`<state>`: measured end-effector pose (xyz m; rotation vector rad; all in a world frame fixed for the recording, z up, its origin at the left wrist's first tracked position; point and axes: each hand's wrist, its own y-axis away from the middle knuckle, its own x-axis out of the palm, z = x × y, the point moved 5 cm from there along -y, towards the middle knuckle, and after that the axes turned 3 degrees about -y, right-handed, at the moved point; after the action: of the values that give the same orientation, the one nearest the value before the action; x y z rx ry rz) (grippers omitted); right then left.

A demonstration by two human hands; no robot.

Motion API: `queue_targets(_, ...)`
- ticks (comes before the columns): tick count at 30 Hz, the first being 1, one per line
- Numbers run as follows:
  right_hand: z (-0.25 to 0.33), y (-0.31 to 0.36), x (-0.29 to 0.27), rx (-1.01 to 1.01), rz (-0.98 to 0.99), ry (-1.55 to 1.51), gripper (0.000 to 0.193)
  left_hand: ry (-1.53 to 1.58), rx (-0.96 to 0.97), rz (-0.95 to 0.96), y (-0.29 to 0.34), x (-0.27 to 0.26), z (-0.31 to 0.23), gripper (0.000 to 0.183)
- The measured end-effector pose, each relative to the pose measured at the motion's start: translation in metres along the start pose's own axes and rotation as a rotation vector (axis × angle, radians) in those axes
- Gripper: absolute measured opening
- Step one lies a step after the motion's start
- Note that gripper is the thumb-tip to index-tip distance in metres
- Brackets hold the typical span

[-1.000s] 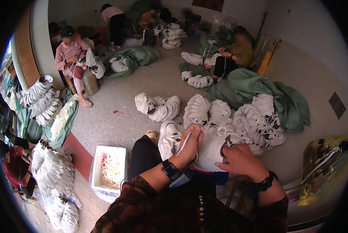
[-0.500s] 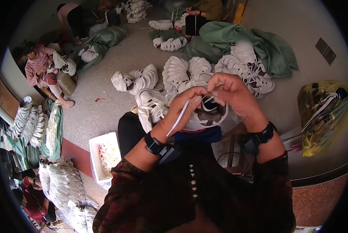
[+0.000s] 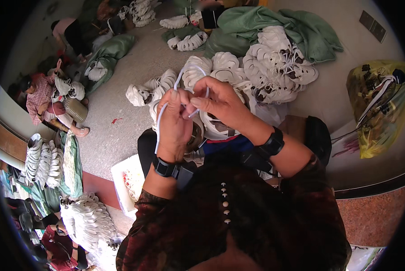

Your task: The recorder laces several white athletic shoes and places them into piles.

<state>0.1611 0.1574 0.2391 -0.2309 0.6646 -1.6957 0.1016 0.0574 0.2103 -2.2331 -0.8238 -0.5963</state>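
My left hand (image 3: 174, 124) pinches a white shoelace (image 3: 182, 72) between thumb and fingers, and a length of it hangs down along that wrist. The lace arches above both hands in a loop. My right hand (image 3: 220, 103) grips its other stretch, with a short end poking out below the thumb. The fingertips of both hands nearly meet. Just beyond and below them, a white shoe (image 3: 218, 130) with a dark inside sits over my lap, partly hidden by my hands. More white shoes (image 3: 227, 67) are bunched behind it.
A white box (image 3: 129, 192) of lace-like pieces stands at my left knee. Green sacks (image 3: 238, 27) and piled shoes (image 3: 283, 67) lie ahead to the right. A yellow bag (image 3: 378, 117) is at the far right. Another person (image 3: 44, 97) sits at left; shoe stacks (image 3: 87, 219) lie lower left.
Both hands have shifted left. The lace, earlier mostly a straight piece along my left hand, now forms a raised loop between the hands. The view has also shifted.
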Motion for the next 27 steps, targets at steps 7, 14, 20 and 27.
queue_targets(7,-0.007,0.022,0.048,-0.009,0.352,0.792,0.052,0.112,0.062,0.054,0.018,0.007,-0.041,0.033)
queue_targets(14,-0.025,0.008,0.055,0.048,0.323,0.864,0.038,-0.115,0.196,-0.057,0.033,0.025,-0.044,0.030)
queue_targets(20,-0.022,0.011,0.059,-0.157,0.440,1.054,0.016,-0.985,0.410,-0.274,0.039,-0.047,-0.054,0.029)
queue_targets(27,-0.038,-0.004,0.056,0.100,0.594,0.935,0.034,-0.649,0.069,-0.314,0.066,-0.107,-0.046,0.017)
